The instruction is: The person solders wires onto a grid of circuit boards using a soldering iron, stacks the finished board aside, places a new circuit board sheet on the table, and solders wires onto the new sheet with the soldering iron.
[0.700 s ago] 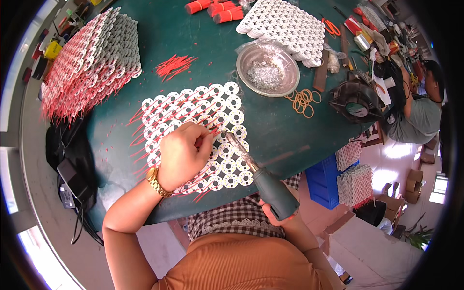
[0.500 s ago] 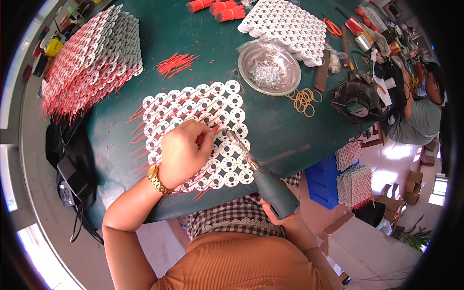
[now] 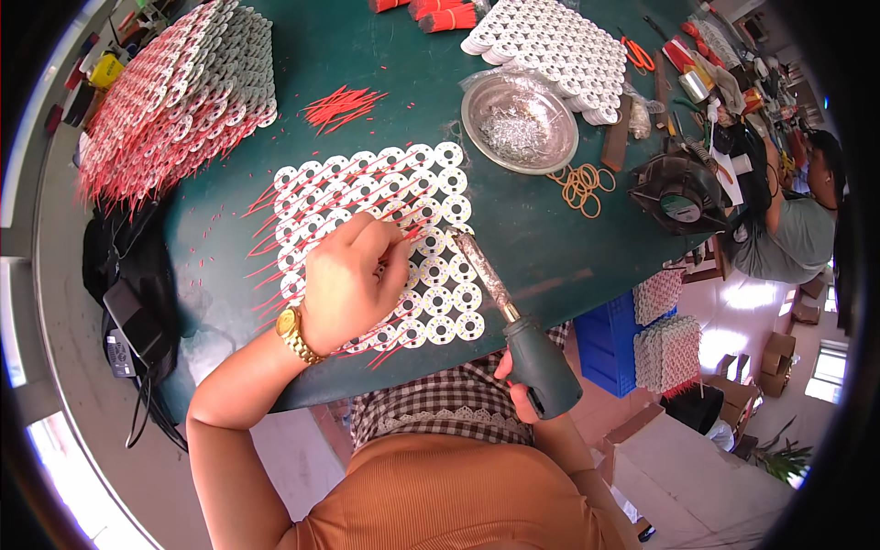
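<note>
A panel of joined round white circuit boards [image 3: 438, 300] lies flat on the green table in front of me. Thin red wires [image 3: 261, 246] run slantwise across it and stick out past its left edge. My left hand [image 3: 353, 275], with a gold watch at the wrist, rests over the middle of the panel. Its thumb and forefinger pinch red wire, mostly hidden by the fingers. In my right hand [image 3: 522, 394] is a soldering iron [image 3: 543, 367] with a dark green handle. Its tip points at the panel's right-hand discs; whether it touches one I cannot tell.
Loose red wires [image 3: 344, 108] lie beyond the panel. A metal bowl [image 3: 472, 137] of silvery bits stands beside rubber bands [image 3: 582, 188] and a black fan [image 3: 678, 197]. Stacked panels [image 3: 541, 50] and a wired pile [image 3: 197, 92] sit farther back. Another person [image 3: 788, 229] sits at right.
The soldering iron has shifted right, its tip drawing away from my left fingertips. My left hand keeps its pinch over the panel. The whole view has shifted slightly.
</note>
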